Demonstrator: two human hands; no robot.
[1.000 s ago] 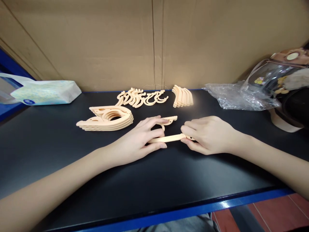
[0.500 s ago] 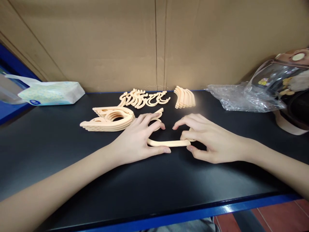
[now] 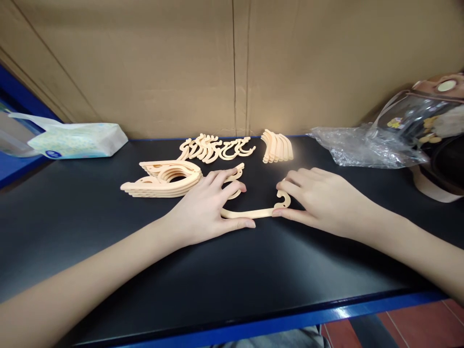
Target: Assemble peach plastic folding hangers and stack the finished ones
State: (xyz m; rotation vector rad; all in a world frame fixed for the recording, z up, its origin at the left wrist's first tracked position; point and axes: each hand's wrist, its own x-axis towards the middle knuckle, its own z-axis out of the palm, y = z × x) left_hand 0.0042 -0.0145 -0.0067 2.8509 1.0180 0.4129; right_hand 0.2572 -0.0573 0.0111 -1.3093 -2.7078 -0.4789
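Observation:
A cream plastic hanger [image 3: 250,214] lies low over the black table, partly covered by both hands. My left hand [image 3: 203,208] rests over its left part, fingers curled over the far side and thumb along the near edge. At the other end, my right hand [image 3: 322,203] grips it, thumb against the near side and fingers bent over the top. A small curled part [image 3: 284,199] shows between that thumb and the fingers. Left of my left hand lies a stack of cream hanger pieces [image 3: 163,188].
Behind the hands lie a pile of cream hooks [image 3: 206,149] and a row of curved strips [image 3: 277,146]. A tissue pack [image 3: 79,140] is at the left. Crumpled clear plastic [image 3: 366,147] and a transparent bottle [image 3: 416,116] stand right. Cardboard [image 3: 163,63] walls the back.
My right hand has shifted its grip on the hanger's right end, fingers now further over it, uncovering the curled part. My left hand has barely moved.

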